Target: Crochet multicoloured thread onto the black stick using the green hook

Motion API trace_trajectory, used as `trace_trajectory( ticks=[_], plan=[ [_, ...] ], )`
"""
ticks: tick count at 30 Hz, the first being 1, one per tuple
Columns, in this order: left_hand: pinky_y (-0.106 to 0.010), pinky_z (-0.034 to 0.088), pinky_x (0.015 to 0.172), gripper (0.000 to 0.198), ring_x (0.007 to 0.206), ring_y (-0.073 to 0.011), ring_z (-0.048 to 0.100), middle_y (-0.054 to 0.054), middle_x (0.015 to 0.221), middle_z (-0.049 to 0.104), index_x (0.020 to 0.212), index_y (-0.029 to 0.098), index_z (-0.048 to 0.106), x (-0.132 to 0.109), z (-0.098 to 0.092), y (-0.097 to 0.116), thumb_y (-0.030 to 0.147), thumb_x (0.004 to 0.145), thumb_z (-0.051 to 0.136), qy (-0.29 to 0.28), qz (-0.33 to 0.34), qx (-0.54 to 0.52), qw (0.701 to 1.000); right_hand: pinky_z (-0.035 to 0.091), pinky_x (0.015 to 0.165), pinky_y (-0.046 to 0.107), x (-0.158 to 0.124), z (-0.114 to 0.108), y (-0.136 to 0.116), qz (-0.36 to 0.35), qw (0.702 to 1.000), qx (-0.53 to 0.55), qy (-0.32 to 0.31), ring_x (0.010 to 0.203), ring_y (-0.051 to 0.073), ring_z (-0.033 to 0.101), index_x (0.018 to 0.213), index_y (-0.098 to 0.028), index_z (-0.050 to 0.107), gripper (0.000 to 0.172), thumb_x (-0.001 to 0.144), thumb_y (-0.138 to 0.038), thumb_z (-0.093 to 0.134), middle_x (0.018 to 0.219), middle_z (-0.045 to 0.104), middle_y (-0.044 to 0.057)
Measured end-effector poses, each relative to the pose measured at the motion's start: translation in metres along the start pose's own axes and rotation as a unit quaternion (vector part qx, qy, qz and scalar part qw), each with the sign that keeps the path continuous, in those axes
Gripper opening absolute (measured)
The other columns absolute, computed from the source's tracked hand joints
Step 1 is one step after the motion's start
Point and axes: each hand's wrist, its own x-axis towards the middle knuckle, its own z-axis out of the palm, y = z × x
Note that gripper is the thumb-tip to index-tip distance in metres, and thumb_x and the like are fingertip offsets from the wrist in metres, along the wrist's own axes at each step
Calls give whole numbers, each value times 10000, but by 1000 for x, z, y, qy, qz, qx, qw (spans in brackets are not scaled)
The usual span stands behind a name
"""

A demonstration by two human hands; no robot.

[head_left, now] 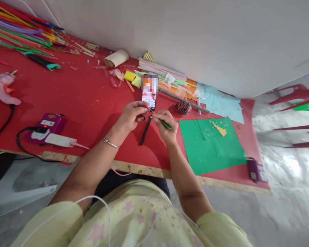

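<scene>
My right hand [167, 126] is closed around a green-handled crochet hook [166, 124], its thin tip pointing toward my left fingers. My left hand [133, 116] pinches something small and colourful at its fingertips, too small to make out. Both hands meet above the red tabletop, just in front of a lit phone [149, 97]. A narrow black strap [145, 132] lies between the hands. To the right of the phone sits a ball of multicoloured yarn [183, 107]. A bracelet [111, 143] circles my left wrist.
A green sheet [213, 147] with scraps lies right; a light blue sheet [221, 103] is behind it. Drinking straws [164, 70] and a cardboard tube [116, 58] line the wall. At left are a purple power socket [53, 123], a pink glue gun [2, 85] and coloured pipe cleaners [20, 32].
</scene>
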Motion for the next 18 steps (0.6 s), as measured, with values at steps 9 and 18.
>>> trace_trajectory(
  ticks=[9, 18],
  plan=[
    [-172, 315, 421, 259, 487, -49, 519, 1, 687, 709, 819, 159, 790, 0, 1, -3, 162, 563, 826, 5, 35, 14, 999, 601, 894, 403, 1, -2, 1, 2, 1000, 7, 3, 956, 204, 718, 1042, -358, 863, 120, 957, -363, 779, 967, 756, 28],
    [-164, 311, 419, 311, 537, -65, 558, 8, 689, 697, 870, 162, 790, 0, 1, -3, 192, 572, 872, -21, 16, -13, 1000, 588, 896, 385, 1, 0, 2, 21, 999, 34, 20, 953, 191, 713, 1028, -341, 858, 109, 948, -374, 791, 952, 746, 22]
  ],
)
